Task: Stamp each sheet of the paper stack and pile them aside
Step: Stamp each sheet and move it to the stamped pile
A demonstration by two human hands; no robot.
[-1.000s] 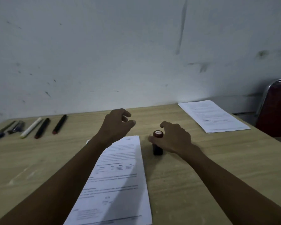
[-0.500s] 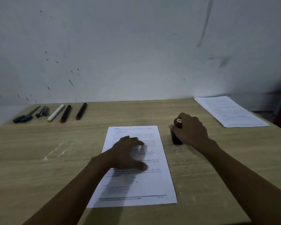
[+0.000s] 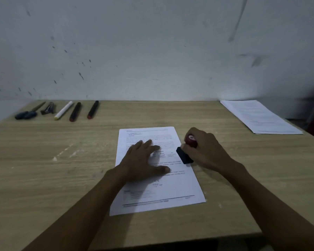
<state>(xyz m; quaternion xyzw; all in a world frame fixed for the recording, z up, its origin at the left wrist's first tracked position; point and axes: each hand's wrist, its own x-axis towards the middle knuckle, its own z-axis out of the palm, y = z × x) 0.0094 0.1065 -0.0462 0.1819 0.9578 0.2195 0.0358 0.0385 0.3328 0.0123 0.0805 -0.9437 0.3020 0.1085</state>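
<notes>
A printed white sheet (image 3: 178, 189) lies in the middle of the wooden table (image 3: 43, 169). My left hand (image 3: 143, 158) rests flat on it, fingers spread, pressing its upper half. My right hand (image 3: 205, 151) grips a stamp (image 3: 186, 153) with a red knob and a black base. The stamp is tilted, its base at the sheet's right edge. A second pile of printed paper (image 3: 259, 116) sits at the far right corner of the table.
Along the table's far left lie a screwdriver (image 3: 28, 113), a dark clip-like tool (image 3: 48, 109), a white marker (image 3: 63, 110) and two dark markers (image 3: 83, 110). A stained white wall rises right behind the table. The table's near edge runs below the sheet.
My left hand came down from the air onto the sheet and stays flat there. My right hand closed around the stamp and tilted it toward the sheet's right edge. The view dipped downward.
</notes>
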